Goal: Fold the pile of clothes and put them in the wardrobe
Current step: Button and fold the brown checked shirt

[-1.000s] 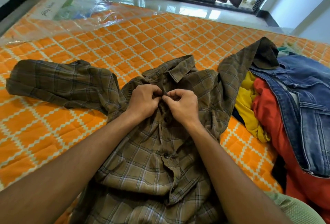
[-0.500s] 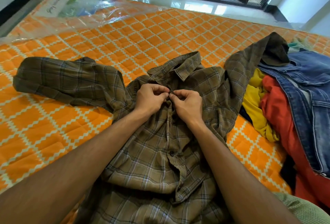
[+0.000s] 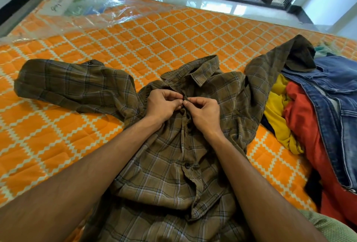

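I've got the left hand (image 3: 164,104) and right hand (image 3: 202,114) each with its grip pinched on the placket under the collar of the plaid shirt (image 3: 170,164), spread on the bed (image 3: 135,39), clothes pile (image 3: 309,118) at three o'clock, and I reckon an uneven tug could slip the button or skew the front

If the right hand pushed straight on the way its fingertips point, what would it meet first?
Likely the left hand, almost touching; the right hand pinches the plaid shirt with fingertips aimed straight across.
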